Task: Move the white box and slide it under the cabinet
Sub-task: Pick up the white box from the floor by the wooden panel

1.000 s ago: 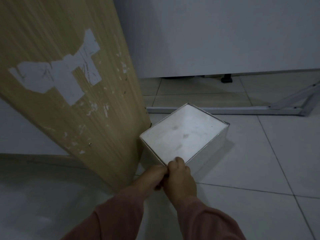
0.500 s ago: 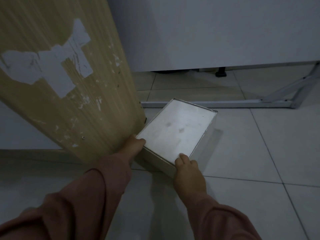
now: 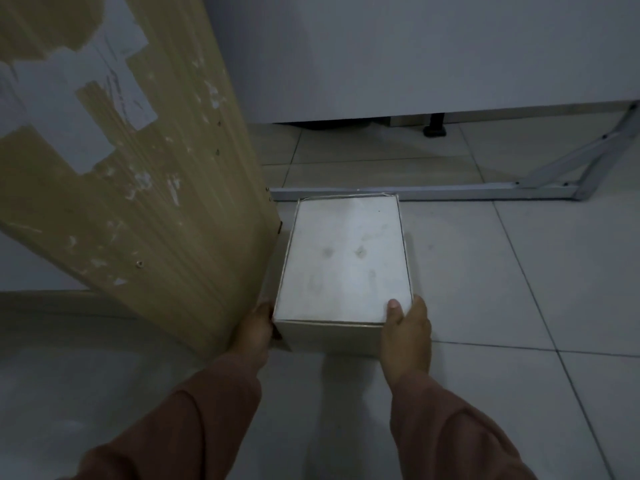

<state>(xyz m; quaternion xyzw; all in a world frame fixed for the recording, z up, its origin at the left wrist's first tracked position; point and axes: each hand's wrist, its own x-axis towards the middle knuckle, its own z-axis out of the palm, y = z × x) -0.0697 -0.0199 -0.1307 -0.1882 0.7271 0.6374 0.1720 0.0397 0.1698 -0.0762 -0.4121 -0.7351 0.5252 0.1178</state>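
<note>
Both your hands on the white box (image 3: 346,258), near end. Left hand (image 3: 254,327) pressed to the near-left corner, squeezed betw. box & the wooden panel (image 3: 145,188); fingers mostly hidden. Right hand (image 3: 407,332) wrapped on the near-right corner, thumb on top. Box sits on the tiled floor (image 3: 502,289), long axis pointing away from you, far edge touching or just short of the metal floor bar (image 3: 433,194) — can't tell which. Cabinet (image 3: 398,53) gap lies beyond that bar, well apart from box. Judgement: box lined up w/ gap, but slide-under not yet done. Left to do: clear the bar, push on under the cabinet edge.
</note>
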